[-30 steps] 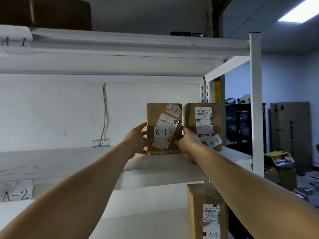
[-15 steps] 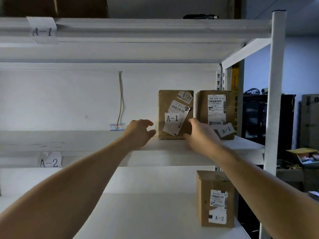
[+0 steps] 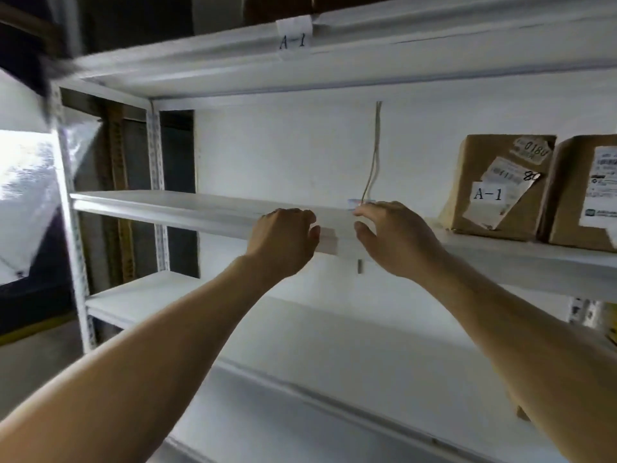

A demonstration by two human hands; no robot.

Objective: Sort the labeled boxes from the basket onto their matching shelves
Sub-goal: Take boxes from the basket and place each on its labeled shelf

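Observation:
Two brown cardboard boxes stand upright side by side at the right end of the white shelf (image 3: 187, 208). The nearer box (image 3: 497, 188) carries a white "A-1" label and shipping stickers. The second box (image 3: 587, 195) is cut off by the right edge. A paper tag "A-1" (image 3: 293, 38) is stuck on the beam above. My left hand (image 3: 283, 240) hangs in front of the shelf edge, fingers loosely curled, holding nothing. My right hand (image 3: 394, 238) is beside it, fingers relaxed and spread, well left of the boxes. The basket is out of view.
A lower white shelf (image 3: 167, 295) runs below my arms. White perforated uprights (image 3: 157, 182) stand at the left. A thin cable (image 3: 375, 155) hangs down the back wall. A bright, blurred window area (image 3: 23, 195) is at far left.
Both hands have let go of the A-1 box and drawn back from it. My view has swung left, so the boxes now sit at the right edge.

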